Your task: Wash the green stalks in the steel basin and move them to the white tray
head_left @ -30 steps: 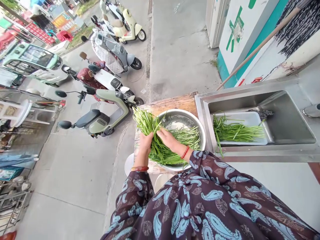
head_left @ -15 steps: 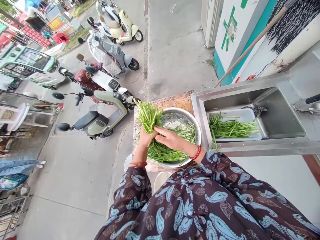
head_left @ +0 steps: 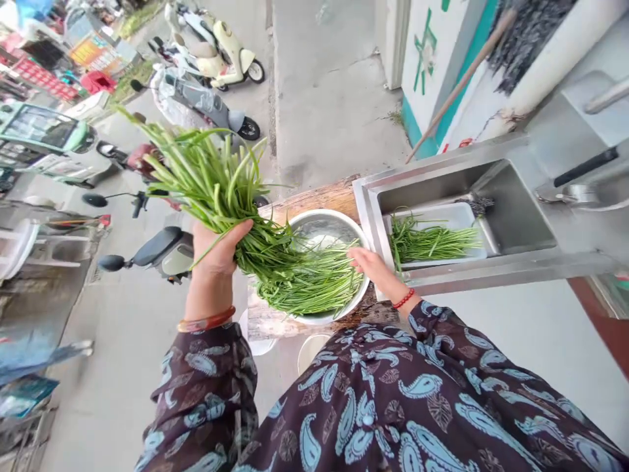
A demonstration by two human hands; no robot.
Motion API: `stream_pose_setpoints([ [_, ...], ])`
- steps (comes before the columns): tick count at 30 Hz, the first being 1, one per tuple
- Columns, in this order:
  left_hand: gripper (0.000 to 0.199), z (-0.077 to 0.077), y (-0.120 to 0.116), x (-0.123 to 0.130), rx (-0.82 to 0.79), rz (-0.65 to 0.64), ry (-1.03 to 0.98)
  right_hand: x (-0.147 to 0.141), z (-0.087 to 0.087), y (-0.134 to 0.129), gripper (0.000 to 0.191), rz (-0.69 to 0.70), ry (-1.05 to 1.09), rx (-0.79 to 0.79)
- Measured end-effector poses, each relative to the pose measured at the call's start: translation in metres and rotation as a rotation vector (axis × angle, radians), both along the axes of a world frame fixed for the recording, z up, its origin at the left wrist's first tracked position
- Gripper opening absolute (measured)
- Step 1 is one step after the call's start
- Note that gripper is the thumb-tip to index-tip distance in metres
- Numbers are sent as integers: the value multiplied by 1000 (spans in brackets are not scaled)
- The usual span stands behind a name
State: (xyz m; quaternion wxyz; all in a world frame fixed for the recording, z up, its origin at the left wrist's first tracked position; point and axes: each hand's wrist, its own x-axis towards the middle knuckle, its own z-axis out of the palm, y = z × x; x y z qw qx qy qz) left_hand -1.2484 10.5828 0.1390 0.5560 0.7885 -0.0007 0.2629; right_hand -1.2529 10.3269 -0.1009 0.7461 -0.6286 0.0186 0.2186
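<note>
My left hand [head_left: 219,249] is wrapped round a thick bunch of long green stalks [head_left: 211,177], raised at the left of a round metal basin [head_left: 366,288]; the bunch's leafy ends trail over the basin's edge. More green stalks [head_left: 314,282] lie in the basin, with some water beside them. At the basin's right rim, my right hand [head_left: 368,262] has its fingers pinched at the ends of those stalks. A white tray [head_left: 462,213] with another pile of green stalks [head_left: 437,242] sits in the sink.
A wooden board [head_left: 319,196] bears the basin. The steel sink [head_left: 531,216] adjoins it on the right. Below stands a pale bucket [head_left: 310,351]. Scooters [head_left: 230,59] are parked at the upper left, and a long wooden pole [head_left: 457,92] leans at the upper right.
My left hand has moved left and up with the bunch, closer to the camera. My right hand has left the bunch and moved right to the stalks at the basin's rim. The view has shifted somewhat.
</note>
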Motion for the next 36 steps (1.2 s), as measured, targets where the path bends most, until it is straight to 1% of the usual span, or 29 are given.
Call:
stream_pose_setpoints([
  [2, 62, 11, -32, 10, 29, -88, -67, -7, -3, -4, 36, 6, -7, 29],
  [4, 61, 26, -70, 17, 60, -171, -160, -9, -4, -13, 34, -9, -24, 56],
  [7, 55, 50, -127, 21, 92, -254, -219, -13, -6, -35, 37, -64, -33, 94],
  [9, 51, 62, -162, 25, 109, -316, -246, -17, -10, -52, 40, -116, -32, 121],
  [11, 50, 66, -190, 32, 123, -352, -264, -23, -14, -70, 43, -180, -27, 135],
  [12, 50, 65, -202, 37, 121, -362, -262, -25, -16, -79, 45, -214, -27, 139],
  [13, 50, 63, -213, 44, 114, -374, -250, -28, -18, -88, 46, -246, -31, 140],
  [15, 50, 52, -232, 61, 82, -422, -222, -32, -21, -106, 48, -298, -41, 140],
  [18, 55, 23, -261, 92, 23, -545, -193, -38, -25, -129, 48, -363, -30, 123],
  [20, 59, -2, -281, 113, 13, -612, -178, -41, -29, -141, 48, -392, -12, 117],
  [22, 60, -32, -301, 130, 69, -657, -138, -45, -34, -150, 48, -411, -1, 122],
  [25, 53, -84, -328, 144, 247, -684, -21, -51, -44, -157, 47, -447, 13, 115],
  [28, 50, -145, -346, 152, 466, -688, 152, -61, -57, -159, 46, -485, 45, 89],
  [32, 64, -224, -361, 172, 796, -646, 288, -77, -79, -160, 51, -563, 55, 84],
  [34, 71, -259, -368, 182, 959, -622, 332, -85, -87, -163, 54, -601, 52, 73],
  [36, 83, -288, -376, 187, 1099, -612, 383, -92, -92, -168, 55, -627, 66, 63],
])
